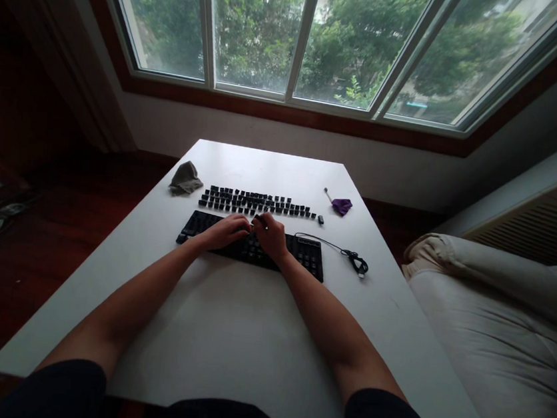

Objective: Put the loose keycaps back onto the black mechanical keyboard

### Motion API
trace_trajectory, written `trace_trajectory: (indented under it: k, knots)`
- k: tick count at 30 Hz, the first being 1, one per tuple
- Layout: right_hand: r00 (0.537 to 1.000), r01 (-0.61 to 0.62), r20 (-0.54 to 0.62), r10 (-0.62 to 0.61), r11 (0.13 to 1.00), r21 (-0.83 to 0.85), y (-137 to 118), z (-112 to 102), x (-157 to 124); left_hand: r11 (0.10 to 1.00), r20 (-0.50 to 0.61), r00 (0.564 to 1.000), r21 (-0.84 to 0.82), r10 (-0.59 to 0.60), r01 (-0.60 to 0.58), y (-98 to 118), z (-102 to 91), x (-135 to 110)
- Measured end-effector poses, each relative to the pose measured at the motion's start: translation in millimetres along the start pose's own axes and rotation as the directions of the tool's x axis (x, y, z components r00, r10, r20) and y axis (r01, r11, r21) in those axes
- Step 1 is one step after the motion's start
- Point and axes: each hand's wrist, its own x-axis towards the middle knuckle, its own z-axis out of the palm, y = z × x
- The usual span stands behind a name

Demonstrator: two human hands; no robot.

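Fingers of the left hand point(230, 230) and right hand point(269, 235) curl inward, nearly meeting at mid-frame; whether they pinch anything is unclear. Beneath lies a long black rectangular keyboard point(249, 254), right end lower, small black keycaps point(256, 200) lined above.

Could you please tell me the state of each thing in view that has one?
Keycaps: loose, in rows
Keyboard: flat, some keycaps apparently off
Cable: bundled, unplugged
Grey cloth: crumpled
Purple cloth: crumpled
Left hand: at keyboard, grip unclear
Right hand: at keyboard, grip unclear
Window: unclear whether shut
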Motion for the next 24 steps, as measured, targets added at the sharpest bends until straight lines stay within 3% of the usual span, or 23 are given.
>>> trace_trajectory:
  k: [6, 18, 24]
  knots:
    - [0.994, -0.095, -0.047, 0.097, 0.995, 0.041, 0.3, -0.8, 4.1, 0.999, -0.105, 0.993, -0.009, -0.051, 0.05, 4.0, 4.0, 0.8]
    - [0.946, -0.322, 0.029, 0.324, 0.92, 0.223, 1.5, -3.4, 11.5, 0.96, -0.172, 0.953, -0.178, -0.248, 0.218, 7.6, 5.9, -1.6]
    - [0.909, -0.417, 0.125, 0.398, 0.853, 0.314, 11.8, 0.7, 16.2, 0.972, -0.222, 0.952, -0.151, -0.21, 0.179, 10.1, 9.2, -0.6]
